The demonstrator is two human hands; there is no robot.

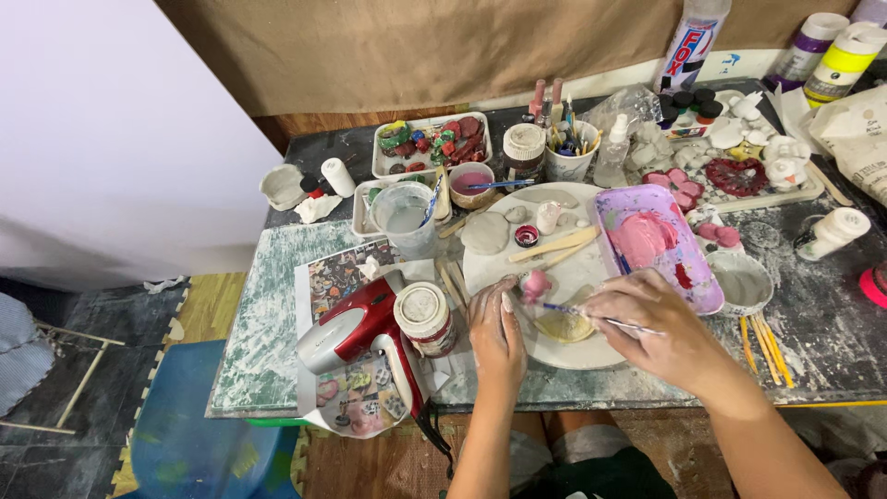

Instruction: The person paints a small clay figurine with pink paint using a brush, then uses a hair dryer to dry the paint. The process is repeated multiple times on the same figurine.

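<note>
Left grip: the left hand (494, 323) is closed on a small pink clay piece (535, 286), pinched at the fingertips above the white round plate (573, 356).
Right grip: the right hand (658, 328) is pressed together around a thin paintbrush (591, 317), its tip touching the pink piece.
Plate: set on the table (822, 323), paint-smeared, a pale yellow piece (564, 325) lying on it.
Palette: a purple tray (688, 277) with pink paint, just beside the right hand.
Left side: a red hair dryer (356, 328) and a white-lidded jar (425, 317), near the left hand.
</note>
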